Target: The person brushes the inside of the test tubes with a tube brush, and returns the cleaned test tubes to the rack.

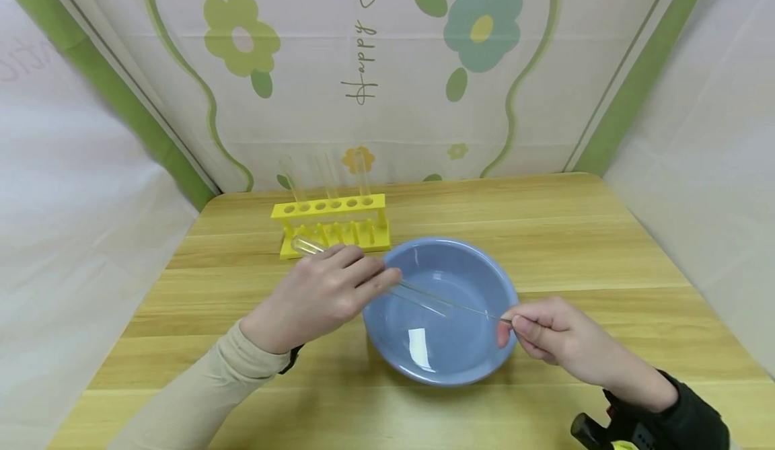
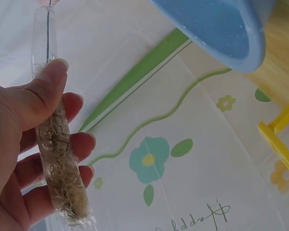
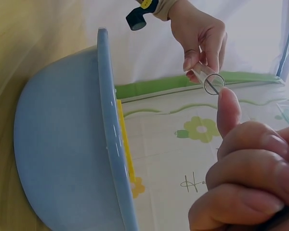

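My left hand (image 1: 336,292) grips a clear glass test tube (image 2: 42,36), its fingers curled round the middle. Tilted over a blue basin (image 1: 436,377), the tube has its open mouth toward the right and its rounded end toward the rack. Inside it, in the left wrist view, sits a test tube brush (image 2: 65,178), with pale bristles near the closed end. The brush's twisted wire handle (image 1: 466,307) comes out of the mouth. My right hand (image 1: 557,335) pinches that wire between thumb and index finger, above the basin's right rim.
Behind the left hand stands a yellow test tube rack (image 1: 329,206) with three clear tubes (image 1: 363,174) in it. The wooden table (image 1: 581,248) backs onto a white floral cloth (image 1: 393,120). Cloth walls rise at both sides.
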